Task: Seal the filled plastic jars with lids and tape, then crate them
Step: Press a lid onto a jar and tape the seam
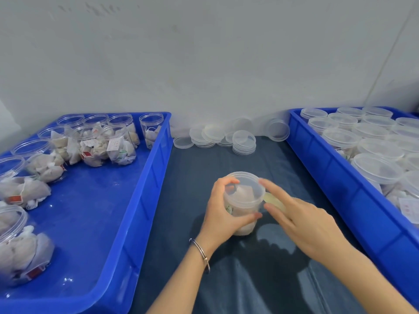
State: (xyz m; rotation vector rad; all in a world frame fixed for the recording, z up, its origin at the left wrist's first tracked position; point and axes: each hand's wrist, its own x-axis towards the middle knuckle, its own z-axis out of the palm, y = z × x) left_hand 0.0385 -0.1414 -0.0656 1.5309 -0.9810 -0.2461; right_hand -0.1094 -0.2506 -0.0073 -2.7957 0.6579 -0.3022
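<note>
Dark blue-grey cloth covers the worktop (226,164) closest to the viewer, running back to a pale wall. Left of the lidded jar at its centre sits a large blue plastic crate (127,223) holding open clear plastic jars (95,141) stuffed with white sachet bags, some upright, some lying on their sides. Right of that jar stands a second blue plastic crate (340,184), packed with filled jars already wearing translucent round lids (344,137). Behind the jar, against the wall, loose translucent lids (243,142) lie in short stacks and singly between the two crates.

The clear plastic jar (243,200), filled with white sachets and capped with a translucent lid, stands upright on the cloth between the crates, nothing blocking it but the hands themselves. The left hand (223,211), a thin bangle (200,251) on its wrist, curls round the jar's near-left side, thumb across the front and fingers up at the lid's rim. The right hand (301,220) is spread with fingers nearly straight, its fingertips touching the lid's right edge and the jar's side; a pale yellowish strip (274,201) shows just beneath those fingers, too blurred to tell what it is.
</note>
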